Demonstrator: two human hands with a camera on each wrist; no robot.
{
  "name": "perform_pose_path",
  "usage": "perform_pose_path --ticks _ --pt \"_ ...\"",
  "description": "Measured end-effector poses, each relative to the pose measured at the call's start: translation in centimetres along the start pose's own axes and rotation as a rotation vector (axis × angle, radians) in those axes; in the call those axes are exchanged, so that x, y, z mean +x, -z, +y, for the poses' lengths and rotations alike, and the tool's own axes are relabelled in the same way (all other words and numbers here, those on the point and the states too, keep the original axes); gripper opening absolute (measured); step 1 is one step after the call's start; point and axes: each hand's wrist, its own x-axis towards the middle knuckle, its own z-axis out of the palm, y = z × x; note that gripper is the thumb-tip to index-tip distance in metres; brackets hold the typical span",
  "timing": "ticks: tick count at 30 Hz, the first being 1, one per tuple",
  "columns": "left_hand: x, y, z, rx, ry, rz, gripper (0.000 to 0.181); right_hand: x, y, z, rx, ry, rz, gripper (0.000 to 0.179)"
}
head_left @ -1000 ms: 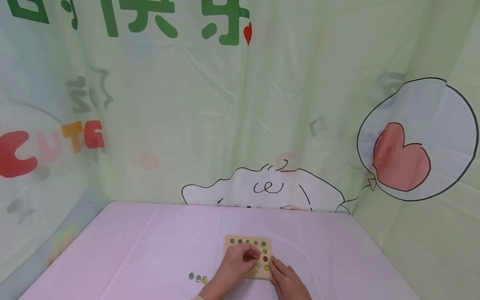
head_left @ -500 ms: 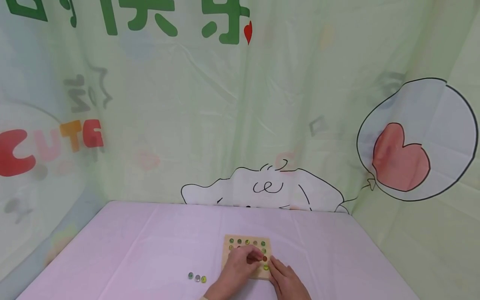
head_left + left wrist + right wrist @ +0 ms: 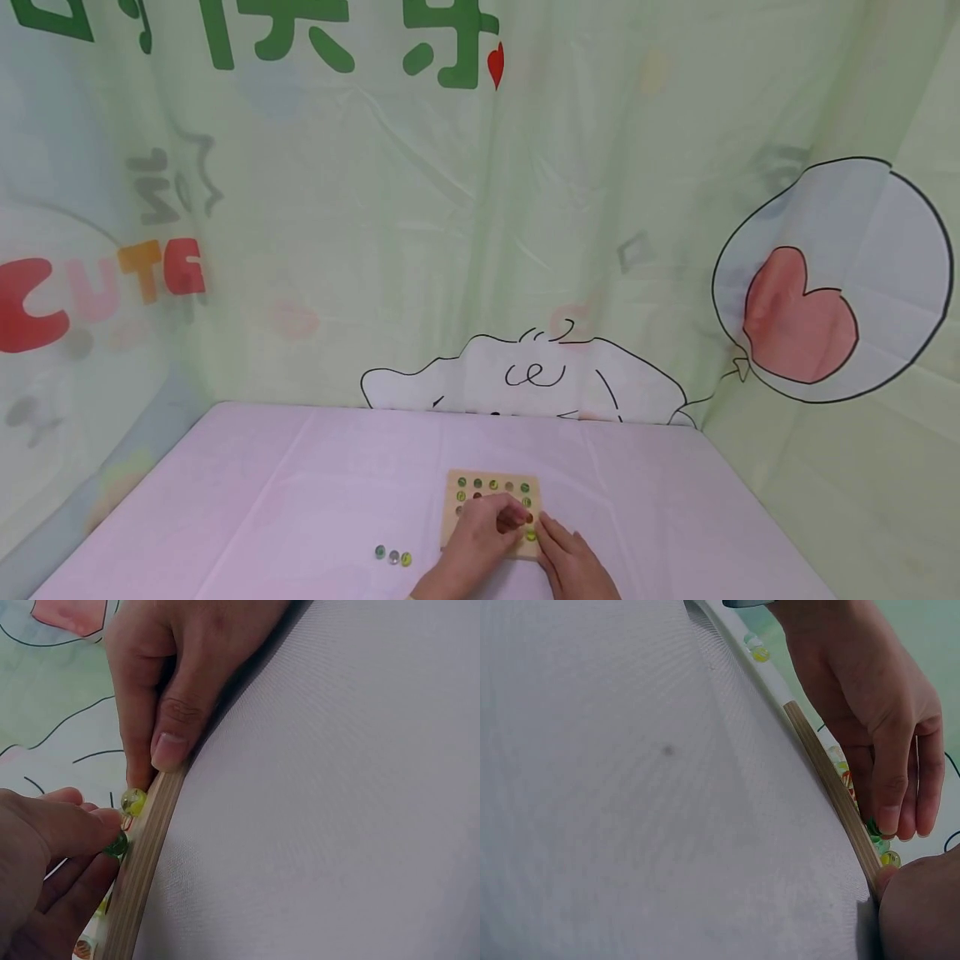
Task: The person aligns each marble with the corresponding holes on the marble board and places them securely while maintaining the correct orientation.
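Observation:
My left hand [image 3: 480, 533] is over the wooden board [image 3: 491, 476], pinching a green marble [image 3: 116, 844] between thumb and fingers, low over the top near its front edge. The right wrist view also shows that marble [image 3: 871, 826] at the fingertips. My right hand [image 3: 574, 557] grips the board's near right corner; in the left wrist view its thumb [image 3: 171, 750] presses the front edge. Beside it a yellow marble [image 3: 133, 802] sits on the board. Several green, yellow, clear and reddish marbles sit in rows on it, partly hidden by my left hand.
To the left of the board, three loose marbles lie on the pale pink tabletop [image 3: 300, 492]: a green marble [image 3: 380, 552], a clear marble [image 3: 393, 557] and a yellow marble [image 3: 406, 559]. A printed curtain [image 3: 420, 208] hangs behind the table and along its sides.
My left hand has shifted slightly right across the board, uncovering more marbles on its left side. My right hand keeps its place at the corner, and the three loose marbles lie as before.

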Motion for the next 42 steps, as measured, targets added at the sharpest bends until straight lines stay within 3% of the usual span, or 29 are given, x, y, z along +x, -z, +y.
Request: perform_pose_path --ticks 9,19,28,42 --pt "0.0 0.1 -0.1 0.0 0.004 0.001 0.022 0.2 0.1 -0.2 0.008 -0.031 -0.02 0.044" --pt "-0.1 0.4 0.1 -0.01 0.004 0.006 0.023 0.1 0.0 -0.1 -0.004 -0.009 0.002 0.043" --pt "-0.1 0.7 0.3 0.017 -0.019 0.045 0.022 0.2 0.0 0.0 0.015 -0.018 -0.014 0.044" --pt "-0.6 2.4 0.8 0.003 0.004 0.026 0.02 -0.1 0.1 0.0 0.01 0.006 0.007 0.043"
